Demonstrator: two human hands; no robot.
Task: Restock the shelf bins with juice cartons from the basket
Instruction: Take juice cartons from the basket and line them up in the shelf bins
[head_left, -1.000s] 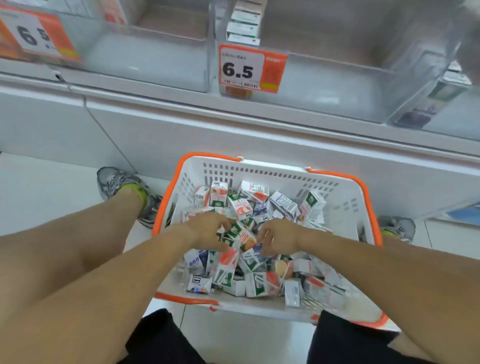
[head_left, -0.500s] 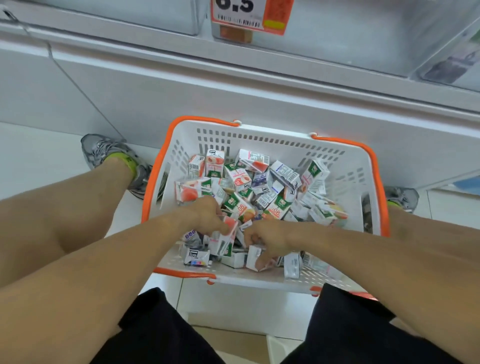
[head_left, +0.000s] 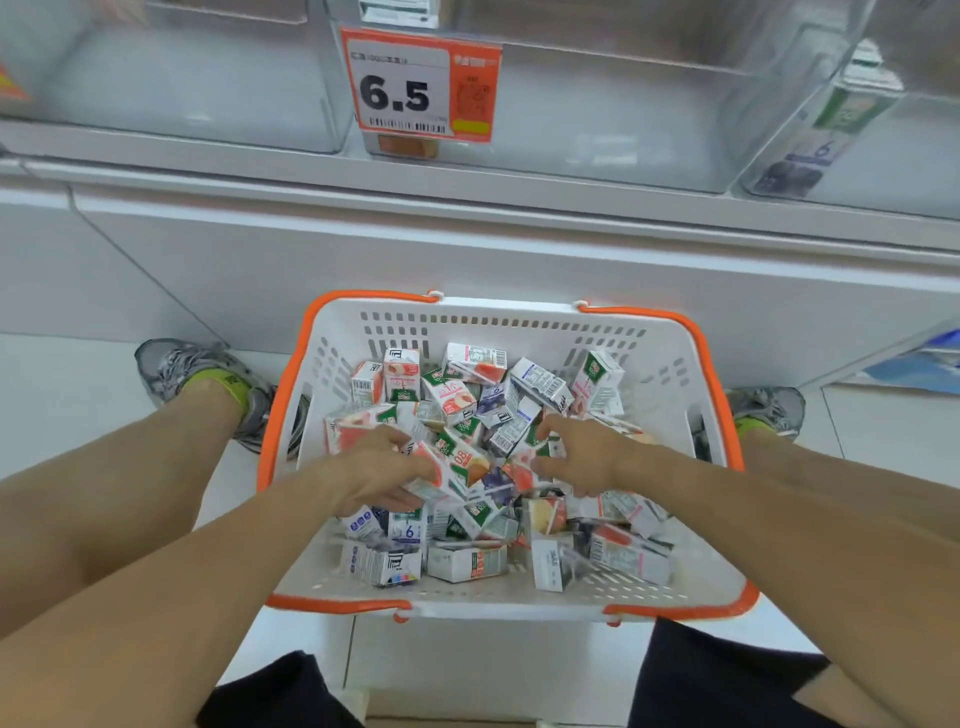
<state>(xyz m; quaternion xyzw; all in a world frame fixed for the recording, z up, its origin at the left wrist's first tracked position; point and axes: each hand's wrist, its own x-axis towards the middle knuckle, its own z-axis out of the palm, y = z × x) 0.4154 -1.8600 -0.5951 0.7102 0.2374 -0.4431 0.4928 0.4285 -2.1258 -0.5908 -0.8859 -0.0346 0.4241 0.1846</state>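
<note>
A white basket with an orange rim (head_left: 691, 332) stands in front of me, holding several small juice cartons (head_left: 467, 374) in a loose pile. Both of my hands are down in the middle of that pile. My left hand (head_left: 374, 467) curls its fingers round a white and orange carton (head_left: 460, 462). My right hand (head_left: 587, 457) has thumb and fingers closed on a carton with red print (head_left: 522, 465). Above, clear shelf bins line the shelf: a left bin (head_left: 182, 78), a middle bin (head_left: 597, 104) and a right bin (head_left: 769, 156).
A 6.5 price tag (head_left: 421, 85) hangs on the middle bin. The right bin has a few cartons (head_left: 847, 109) standing in it. My shoes (head_left: 202, 374) flank the basket on the white floor. A white shelf base panel (head_left: 467, 249) runs behind the basket.
Both hands have moved from the near side of the pile toward its middle and spread a little apart. The view has tilted up, showing more of the shelf bins.
</note>
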